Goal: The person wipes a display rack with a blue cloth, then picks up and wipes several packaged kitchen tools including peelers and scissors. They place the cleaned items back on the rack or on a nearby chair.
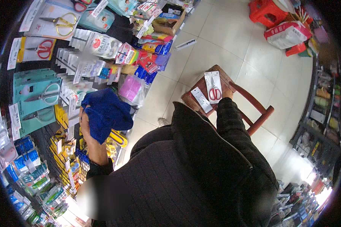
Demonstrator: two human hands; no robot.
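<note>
A blue cloth (106, 112) is bunched in my left hand (86, 124), close to the hanging goods of the shop rack on the left. My right hand (227, 93) is at the edge of a wooden chair's seat (199, 82), beside the packaged scissors; the sleeve partly covers it and its fingers cannot be made out clearly. On the seat lie red-handled scissors in a clear and white package (213, 86) and a narrow white package (201, 99), side by side.
Packaged scissors (44, 95), shower items (102, 45) and other hanging packs fill the rack at left. A small package (185, 44) lies on the tiled floor. A red plastic stool (262, 17) and a red-and-white bag (287, 34) stand at upper right; the chair's wooden backrest (251, 99) extends right.
</note>
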